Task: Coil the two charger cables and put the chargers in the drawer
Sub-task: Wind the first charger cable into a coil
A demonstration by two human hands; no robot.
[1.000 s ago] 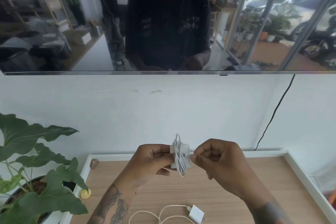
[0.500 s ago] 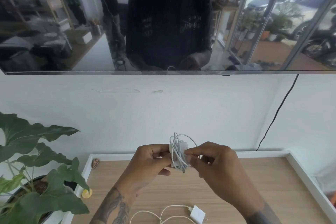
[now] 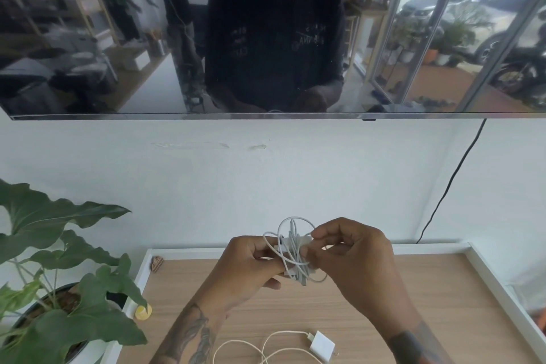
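1. Second charger [image 3: 322,345], white, lies flat near the counter's front edge with its cable [image 3: 266,349] spread in loose loops to its left; it is untouched and not yet coiled.
2. Counter [image 3: 443,289], wood-topped with a raised white rim, carries only this charger in its open middle. No drawer is in view, so where the chargers will go cannot be told.
3. Left hand [image 3: 251,263], raised above the counter's middle, pinches the first charger [image 3: 291,245] by its body; the grip is narrow and closed on the block.
4. Right hand [image 3: 351,254] closes thumb and forefinger on the first cable [image 3: 292,260], which is wound around the block with slack loops bulging above and below. Judged step: finishing the wrap. To do it well, keep the left grip firm on the block, draw each slack loop snug against the turns already laid, and tuck the free end under a turn so the coil cannot spring open.
5. Potted plant [image 3: 59,260] stands off the counter's left edge, clear of the work.
6. Dark wire [image 3: 449,186] hangs down the wall behind the counter's back right corner, below a wall-mounted screen [image 3: 118,38].
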